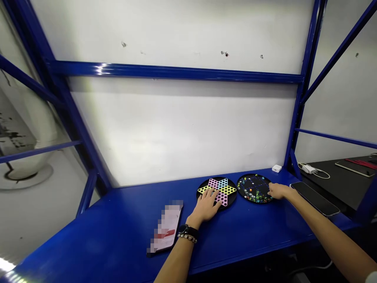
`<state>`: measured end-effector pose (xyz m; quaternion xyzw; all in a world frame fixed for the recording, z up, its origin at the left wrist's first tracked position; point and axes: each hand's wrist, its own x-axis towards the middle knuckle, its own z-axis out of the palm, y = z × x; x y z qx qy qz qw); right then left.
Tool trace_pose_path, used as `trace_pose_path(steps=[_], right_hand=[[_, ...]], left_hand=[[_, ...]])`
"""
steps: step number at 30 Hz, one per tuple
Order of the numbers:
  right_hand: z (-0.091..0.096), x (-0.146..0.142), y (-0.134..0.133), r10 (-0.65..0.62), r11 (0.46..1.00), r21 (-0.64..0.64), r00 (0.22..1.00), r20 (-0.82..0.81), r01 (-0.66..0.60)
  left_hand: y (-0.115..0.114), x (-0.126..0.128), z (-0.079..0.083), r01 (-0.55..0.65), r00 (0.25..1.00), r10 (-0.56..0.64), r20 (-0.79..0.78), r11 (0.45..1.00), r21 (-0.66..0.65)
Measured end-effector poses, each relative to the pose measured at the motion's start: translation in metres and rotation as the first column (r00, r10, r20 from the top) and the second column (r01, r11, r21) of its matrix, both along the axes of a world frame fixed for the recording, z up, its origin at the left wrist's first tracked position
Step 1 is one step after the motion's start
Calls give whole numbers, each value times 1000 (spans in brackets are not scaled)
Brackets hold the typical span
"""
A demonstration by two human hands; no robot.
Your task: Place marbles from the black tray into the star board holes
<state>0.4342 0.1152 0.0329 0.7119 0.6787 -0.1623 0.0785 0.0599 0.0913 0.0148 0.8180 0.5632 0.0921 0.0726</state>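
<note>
A round black game board [217, 191] with a star of yellow, pink, blue and green holes lies on the blue shelf [118, 232]. My left hand [207, 204] rests flat on its near left part, fingers spread and open. Right beside the board sits a round black tray [254, 188] holding several coloured marbles. My right hand [278, 191] is at the tray's right rim with fingers curled toward the marbles; whether they pinch one is too small to make out. A watch and a bead bracelet are on my left wrist.
A blurred card or booklet [166, 230] lies left of my left arm. A dark phone [315, 198] lies right of the tray, a small white box [277, 168] behind it. Blue rack posts [300, 102] frame the shelf; a black table with a charger and cable [312, 169] stands to the right.
</note>
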Motion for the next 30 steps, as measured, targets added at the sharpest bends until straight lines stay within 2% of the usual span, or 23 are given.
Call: trace_pose_path(steps=[6,8,10,11,12,14,15,16,17,19,20,21,22,24,26,27,28,30], right_hand=[[1,-7,8,-25,1000,9,997,-71,25],[3,-4,6,-15,1000,14,991,-130,17],[4,1,2,-7,999,49,955,-296,22],[5,4,-1,-14,996,70,891,-453,51],[7,8,-3,-27,993,75,773,-633,96],[11,13,-7,-70,981,10,408,-910,191],[13,15,-9,-93,975,-41,235,-967,219],[16,16,-10,-114,969,-83,122,-986,232],[18,16,-10,-127,964,-112,49,-991,243],[18,15,-11,-136,951,-131,-4,-991,281],[17,15,-10,-137,944,-126,14,-991,304],[14,14,-10,-141,939,-112,68,-988,326],[10,15,-10,-141,933,-78,158,-977,352],[1,18,-8,-104,925,74,436,-894,373],[-6,22,-7,-45,912,272,732,-679,308],[-9,25,-8,-22,904,346,836,-548,250],[-11,27,-8,-8,902,387,904,-428,191],[-12,30,-11,-10,919,379,970,-242,104]], left_hand=[[2,-1,-2,-5,1000,5,-20,1000,2],[2,-1,-3,-1,1000,1,-17,1000,4],[3,-1,-4,2,1000,-2,-9,1000,12],[3,-1,-5,2,1000,-2,-5,1000,17],[3,-1,-5,4,1000,-4,-1,1000,21],[4,-2,-7,6,1000,-6,5,1000,29],[5,-2,-9,7,1000,-7,7,999,33],[5,-3,-10,9,1000,-10,9,999,36],[6,-3,-11,10,1000,-10,11,999,41],[7,-3,-13,8,1000,-9,9,999,47],[7,-3,-13,8,1000,-9,7,999,48],[8,-4,-14,8,1000,-8,4,999,49],[8,-4,-14,9,1000,-9,1,999,48],[7,-3,-14,11,1000,-11,-2,999,50],[7,-3,-13,11,1000,-10,-2,999,51],[6,-3,-12,9,1000,-9,-1,999,49],[6,-3,-12,8,1000,-8,-1,999,44],[5,-2,-10,10,1000,-9,-2,999,34]])
